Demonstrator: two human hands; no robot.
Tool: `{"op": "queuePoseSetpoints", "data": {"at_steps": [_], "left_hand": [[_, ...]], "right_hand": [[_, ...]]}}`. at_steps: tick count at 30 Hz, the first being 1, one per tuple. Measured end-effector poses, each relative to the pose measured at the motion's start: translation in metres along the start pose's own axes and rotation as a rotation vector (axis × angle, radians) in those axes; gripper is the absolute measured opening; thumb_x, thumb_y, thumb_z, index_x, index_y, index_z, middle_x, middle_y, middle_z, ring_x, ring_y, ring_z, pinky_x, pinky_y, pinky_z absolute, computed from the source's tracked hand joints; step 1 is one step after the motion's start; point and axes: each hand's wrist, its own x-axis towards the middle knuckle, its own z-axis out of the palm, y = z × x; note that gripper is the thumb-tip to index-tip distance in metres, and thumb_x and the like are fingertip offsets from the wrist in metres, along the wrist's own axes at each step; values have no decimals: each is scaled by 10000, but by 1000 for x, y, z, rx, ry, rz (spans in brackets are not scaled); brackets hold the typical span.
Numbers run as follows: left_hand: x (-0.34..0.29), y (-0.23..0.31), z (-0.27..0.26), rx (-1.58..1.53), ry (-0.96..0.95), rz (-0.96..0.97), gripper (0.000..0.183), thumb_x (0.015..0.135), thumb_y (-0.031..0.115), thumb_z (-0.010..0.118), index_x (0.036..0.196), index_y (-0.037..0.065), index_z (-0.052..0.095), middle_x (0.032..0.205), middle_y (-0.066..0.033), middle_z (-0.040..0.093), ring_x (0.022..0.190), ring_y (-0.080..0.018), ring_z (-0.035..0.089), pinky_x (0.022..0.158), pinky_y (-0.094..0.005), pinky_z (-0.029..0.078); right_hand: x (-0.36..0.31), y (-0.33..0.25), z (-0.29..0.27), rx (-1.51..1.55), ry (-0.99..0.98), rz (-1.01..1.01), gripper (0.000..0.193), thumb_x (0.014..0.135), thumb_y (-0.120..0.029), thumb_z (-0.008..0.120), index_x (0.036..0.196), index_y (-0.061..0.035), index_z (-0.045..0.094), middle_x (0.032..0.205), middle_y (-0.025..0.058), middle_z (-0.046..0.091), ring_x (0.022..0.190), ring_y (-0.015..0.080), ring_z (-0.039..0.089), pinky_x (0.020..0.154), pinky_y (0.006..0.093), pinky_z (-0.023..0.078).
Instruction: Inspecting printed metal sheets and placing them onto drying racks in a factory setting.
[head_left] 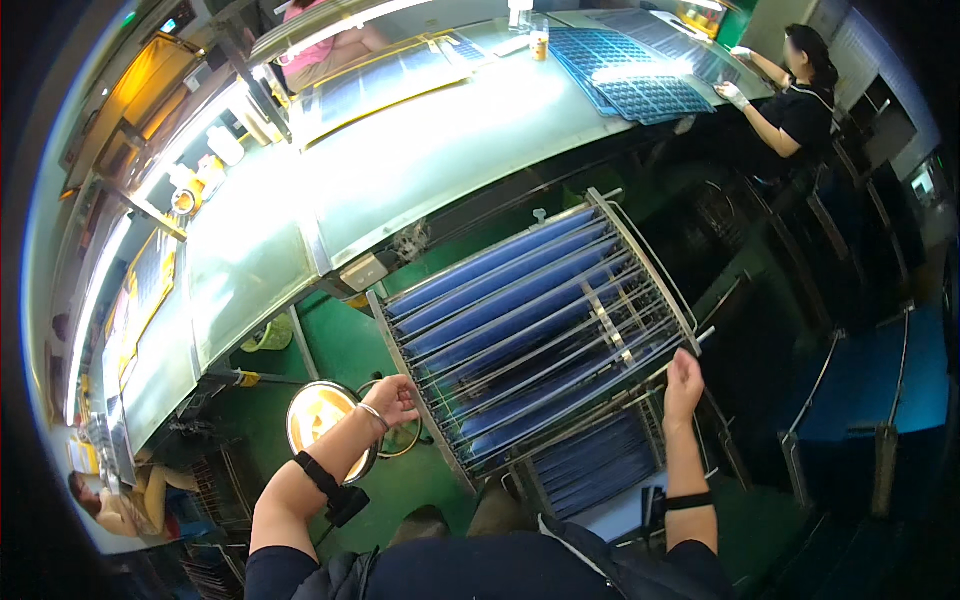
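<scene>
A metal rack (pixel 400 352) with many thin parallel rods stands in front of me, tilted in the view. Blue sheets (pixel 490 275) lie between its rods, and a pale strip crosses them on the right. My left hand (pixel 396 402) is closed at the rack's left side rail, its fingers curled at the edge. At the near right corner, my right hand (pixel 684 390) is closed with bent fingers against the frame. The exact grip of its fingertips is partly hidden.
Beyond the rack runs a long pale worktable (pixel 370 200) with blue patterned panels (pixel 630 80) on it. A gloved person (pixel 800 110) works at far right; others sit farther off. A bright round lamp (pixel 325 420) is by my left forearm. More racks (pixel 600 460) stand nearby.
</scene>
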Motion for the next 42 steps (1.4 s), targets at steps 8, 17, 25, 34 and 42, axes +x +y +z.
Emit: {"op": "queuePoseSetpoints", "data": {"at_steps": [8,17,25,34,42], "left_hand": [[-5,3,-16,119,-82,62,138,758,206,483,775,73,450,803,-68,449,745,-212,470,712,-433,410],[-18,1,-59,177,-88,136,124,779,185,485,802,65,458,737,-61,502,692,-189,534,662,-360,467],[4,-87,-239,1403,566,691,548,582,317,616,1008,20,443,978,-184,466,935,-328,432,808,-382,357],[29,-132,-319,1200,1016,688,992,545,529,620,1257,34,137,1277,-231,139,1185,-367,147,959,-511,45],[43,-116,-438,-454,445,451,419,660,317,672,880,-21,558,662,-68,572,505,-150,530,466,-291,461]], "right_hand": [[-136,-5,50,421,-135,745,273,768,-205,539,955,-26,451,839,50,500,711,139,519,606,271,437],[-170,15,82,300,-165,774,211,824,-198,439,945,-26,458,716,40,483,611,137,517,521,246,447],[-181,20,85,119,-246,732,272,867,-286,328,916,-87,506,713,25,535,564,115,496,511,242,434],[-271,-19,83,-82,-135,546,339,803,-200,502,1099,-83,388,878,30,472,679,117,484,600,265,420],[-390,-57,98,-293,-284,577,311,756,-92,531,1045,-63,420,807,20,508,642,109,517,563,226,429]]}}
